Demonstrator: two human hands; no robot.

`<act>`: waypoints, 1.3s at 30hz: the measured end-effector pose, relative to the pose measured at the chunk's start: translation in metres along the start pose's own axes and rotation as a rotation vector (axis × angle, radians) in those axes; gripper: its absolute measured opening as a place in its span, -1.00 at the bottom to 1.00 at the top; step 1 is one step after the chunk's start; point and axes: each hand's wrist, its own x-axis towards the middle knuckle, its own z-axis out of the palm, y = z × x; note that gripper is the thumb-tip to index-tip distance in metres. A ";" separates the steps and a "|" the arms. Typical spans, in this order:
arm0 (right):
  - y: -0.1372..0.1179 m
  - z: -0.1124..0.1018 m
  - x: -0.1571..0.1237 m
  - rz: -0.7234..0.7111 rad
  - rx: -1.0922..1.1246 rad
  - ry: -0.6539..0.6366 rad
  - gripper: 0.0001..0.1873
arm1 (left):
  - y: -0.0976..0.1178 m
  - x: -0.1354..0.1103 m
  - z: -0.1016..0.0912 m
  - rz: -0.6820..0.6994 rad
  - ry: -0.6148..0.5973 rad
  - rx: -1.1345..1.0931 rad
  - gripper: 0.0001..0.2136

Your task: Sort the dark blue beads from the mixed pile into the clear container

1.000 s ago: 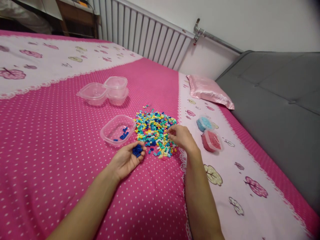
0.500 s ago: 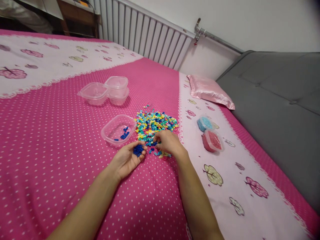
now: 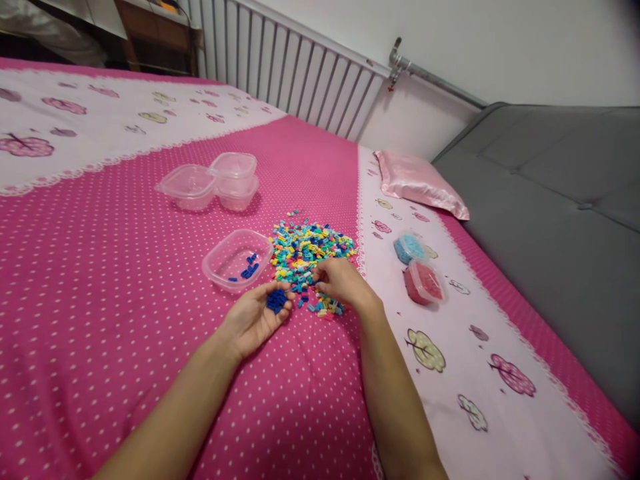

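Cupped palm up, my left hand (image 3: 256,320) holds a small heap of dark blue toy bricks (image 3: 277,301). My right hand (image 3: 343,283) is at the near right side of a loose pile of multicoloured toy bricks (image 3: 305,247), its thumb and fingers pinched together. A bit of dark blue shows by those fingertips, but whether it is gripped is hard to see. Just beyond my left hand stands a clear, open plastic container (image 3: 216,272) with several dark blue bricks (image 3: 249,268) inside.
Clear plastic containers (image 3: 193,185) stand farther back on the pink dotted bedspread (image 3: 300,393). To the right sit a container of light blue pieces (image 3: 410,247) and one of red pieces (image 3: 424,282). A pink pillow (image 3: 420,183) lies near the grey headboard (image 3: 545,180).
My right hand has shifted slightly to the right along the near side of the pile, fingers still pinched. My left hand stays in place with its blue bricks.
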 end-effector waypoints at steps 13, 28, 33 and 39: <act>-0.001 -0.013 -0.005 -0.051 0.286 0.320 -0.95 | 0.000 -0.001 0.000 0.001 -0.001 -0.010 -0.81; -0.037 -0.043 -0.033 -0.241 0.576 0.513 -0.94 | -0.003 -0.002 0.003 0.026 0.033 -0.092 -0.76; -0.041 -0.045 -0.036 -0.292 0.587 0.512 -0.95 | -0.003 -0.001 0.003 0.014 0.026 -0.098 -0.77; -0.040 -0.044 -0.035 -0.270 0.584 0.519 -0.92 | -0.004 0.000 0.004 0.037 0.057 -0.116 -0.79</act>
